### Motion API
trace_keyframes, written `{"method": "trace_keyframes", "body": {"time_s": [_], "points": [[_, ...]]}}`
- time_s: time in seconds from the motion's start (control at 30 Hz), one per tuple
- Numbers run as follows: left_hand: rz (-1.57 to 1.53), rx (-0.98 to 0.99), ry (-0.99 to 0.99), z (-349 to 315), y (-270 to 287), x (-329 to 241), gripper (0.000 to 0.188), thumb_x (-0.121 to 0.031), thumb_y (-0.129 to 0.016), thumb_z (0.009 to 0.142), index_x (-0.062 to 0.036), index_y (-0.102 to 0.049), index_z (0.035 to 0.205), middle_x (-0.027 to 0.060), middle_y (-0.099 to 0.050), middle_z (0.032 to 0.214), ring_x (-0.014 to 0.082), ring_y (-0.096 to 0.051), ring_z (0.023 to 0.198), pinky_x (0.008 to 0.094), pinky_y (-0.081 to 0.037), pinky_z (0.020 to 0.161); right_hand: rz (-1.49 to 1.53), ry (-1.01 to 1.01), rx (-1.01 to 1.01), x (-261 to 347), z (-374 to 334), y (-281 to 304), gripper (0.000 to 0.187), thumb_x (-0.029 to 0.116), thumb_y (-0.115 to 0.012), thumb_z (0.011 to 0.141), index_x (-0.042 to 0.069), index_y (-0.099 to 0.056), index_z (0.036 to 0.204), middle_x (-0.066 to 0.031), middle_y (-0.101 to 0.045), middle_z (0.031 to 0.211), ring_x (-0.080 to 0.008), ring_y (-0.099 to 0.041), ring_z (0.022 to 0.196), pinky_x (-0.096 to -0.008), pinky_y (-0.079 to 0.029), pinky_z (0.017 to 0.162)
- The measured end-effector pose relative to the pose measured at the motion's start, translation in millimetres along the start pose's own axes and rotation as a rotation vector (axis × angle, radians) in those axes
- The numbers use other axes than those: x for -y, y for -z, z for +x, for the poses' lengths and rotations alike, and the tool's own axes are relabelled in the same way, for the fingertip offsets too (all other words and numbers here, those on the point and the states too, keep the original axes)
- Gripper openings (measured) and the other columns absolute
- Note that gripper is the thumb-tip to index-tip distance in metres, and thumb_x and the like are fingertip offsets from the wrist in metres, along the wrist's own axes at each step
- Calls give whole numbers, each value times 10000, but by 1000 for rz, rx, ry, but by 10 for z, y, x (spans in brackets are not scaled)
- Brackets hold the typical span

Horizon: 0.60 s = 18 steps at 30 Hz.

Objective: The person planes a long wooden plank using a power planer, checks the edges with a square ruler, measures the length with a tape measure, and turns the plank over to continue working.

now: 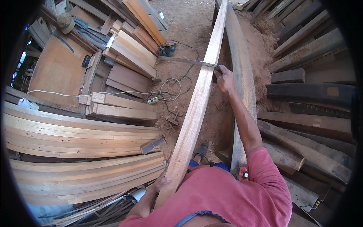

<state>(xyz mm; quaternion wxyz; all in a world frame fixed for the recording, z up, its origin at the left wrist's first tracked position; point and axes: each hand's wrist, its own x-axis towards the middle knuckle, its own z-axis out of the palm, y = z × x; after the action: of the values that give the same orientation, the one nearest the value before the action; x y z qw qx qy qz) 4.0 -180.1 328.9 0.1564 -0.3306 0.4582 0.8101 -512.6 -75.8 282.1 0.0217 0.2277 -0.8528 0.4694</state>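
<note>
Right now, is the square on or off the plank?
On: its blade lies across the plank, the right hand at its handle.

A white cable (161, 89) loops near stacked boards (124, 110); upper left, probably a cap (65, 23).

I can read no words, numbers or signs over this feed. Toward three o'clock, a tan patch (332, 91) on a dark beam (297, 92) gives me no legible characters. At twelve, the thin blade of the metal square (185, 60) is too small for me to make out any markings.
</note>
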Motion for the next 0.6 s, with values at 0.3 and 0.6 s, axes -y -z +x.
{"method": "trace_keyframes", "body": {"time_s": [0.3, 0.6], "points": [[-29, -18, 4, 27, -94, -71, 1014, -297, -617, 733, -63, -146, 1600, 177, -361, 1549, 278, -396, 1400, 394, -317, 1144, 35, 88, -8, -92, 377, 34, 173, 118, -630, 890, 34, -685, 1030, -224, -693, 945, -405, -660, 901, -451, -497, 789], [-50, -47, 116, -21, -138, -148, 1039, -331, -637, 704, -79, -170, 1597, 178, -401, 1514, 292, -441, 1359, 406, -379, 1100, -75, -64, 3, -88, 498, -25, 225, 179, -642, 899, 64, -686, 1087, -213, -692, 1055, -397, -646, 1020, -443, -501, 875]]}}
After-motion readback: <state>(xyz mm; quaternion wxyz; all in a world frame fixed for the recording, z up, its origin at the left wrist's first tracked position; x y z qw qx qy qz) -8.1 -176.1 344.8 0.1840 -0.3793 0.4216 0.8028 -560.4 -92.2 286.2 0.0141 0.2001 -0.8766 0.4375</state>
